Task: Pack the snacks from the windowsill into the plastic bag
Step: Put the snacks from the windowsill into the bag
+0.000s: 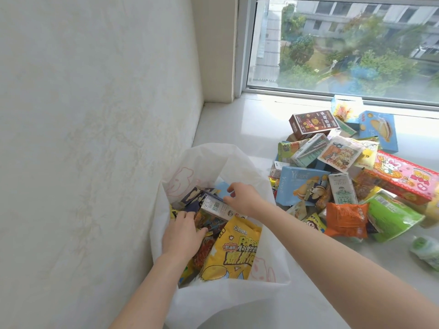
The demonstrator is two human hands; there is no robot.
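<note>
Both hands (209, 219) inside snack-filled plastic bag (202, 157)

A pale wall (95, 115) with a faint, blotchy pattern filled the left side of the view and met a plain cream corner post (215, 48) just beside the window. The window frame (247, 55) was white, its lower rail running across to the right edge. Through the glass (344, 43) lay a view from high up: grey residential buildings (356, 13) along the top, round-crowned green trees (301, 48) below them, a patch of lawn between, and a paved lane (270, 43) running down the left side of the pane. The outdoor scene looked slightly blurred.
</note>
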